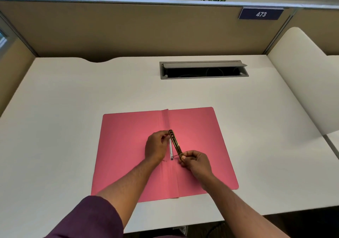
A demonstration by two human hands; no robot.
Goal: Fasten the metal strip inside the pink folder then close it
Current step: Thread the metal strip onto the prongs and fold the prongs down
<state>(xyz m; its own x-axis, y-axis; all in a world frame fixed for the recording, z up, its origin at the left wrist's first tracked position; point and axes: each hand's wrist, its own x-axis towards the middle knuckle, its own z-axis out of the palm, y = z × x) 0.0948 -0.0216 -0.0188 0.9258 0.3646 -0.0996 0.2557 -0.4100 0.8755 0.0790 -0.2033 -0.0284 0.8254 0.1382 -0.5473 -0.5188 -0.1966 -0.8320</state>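
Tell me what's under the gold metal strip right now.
Under the gold metal strip: a white band along the spine of the open pink folder and a thin prong near the right hand. The left hand covers the rest.

White desk (73, 127), open pink folder (128, 146) lying flat, grey cable hatch (203, 70) inset

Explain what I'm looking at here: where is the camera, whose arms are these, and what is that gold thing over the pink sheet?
There is no machine. A person wears one camera on the head, looking down at their own arms. On the white desk lies a pink folder, opened flat. The left hand and right hand each pinch one end of a gold metal strip, tilted over the folder's middle crease. A thin prong seems to lead from its near end toward the crease, so it is not yet fastened. Farther back are a grey cable hatch and a divider with a sign reading 473.
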